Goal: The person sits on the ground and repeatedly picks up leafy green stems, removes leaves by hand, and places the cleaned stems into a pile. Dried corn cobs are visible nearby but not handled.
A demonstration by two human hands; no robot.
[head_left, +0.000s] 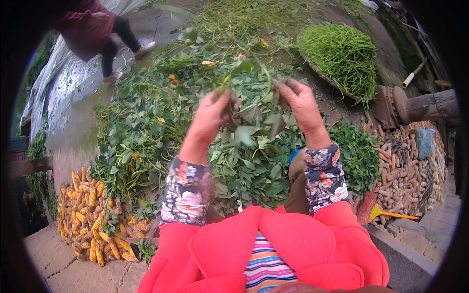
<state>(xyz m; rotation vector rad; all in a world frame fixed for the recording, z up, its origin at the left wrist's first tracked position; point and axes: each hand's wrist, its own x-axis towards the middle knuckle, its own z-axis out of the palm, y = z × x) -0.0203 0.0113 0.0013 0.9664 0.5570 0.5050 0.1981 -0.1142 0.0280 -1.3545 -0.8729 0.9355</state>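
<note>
Between my two hands hangs a leafy green vine (pixel 269 78), its stem bowed and some leaves blurred. Its left end is pinched in my left hand (pixel 218 106), between thumb and fingers. My right hand (pixel 295 100) grips the stem at the other side, with dark, limp leaves at the fingertips. Below both hands spreads a large heap of leafy vines (pixel 146 124), with broad lobed leaves (pixel 260 175) nearest me. A few orange-yellow blossoms (pixel 174 79) lie among them.
Green stalks fill a shallow basket (pixel 317 71) at upper right; more stalks (pixel 245 16) cover the ground ahead. Corn cobs (pixel 91 212) lie left, bare cobs (pixel 399 175) right, beside a broom (pixel 370 210). A wooden post (pixel 432 106) juts in. Another person (pixel 88 33) stands upper left.
</note>
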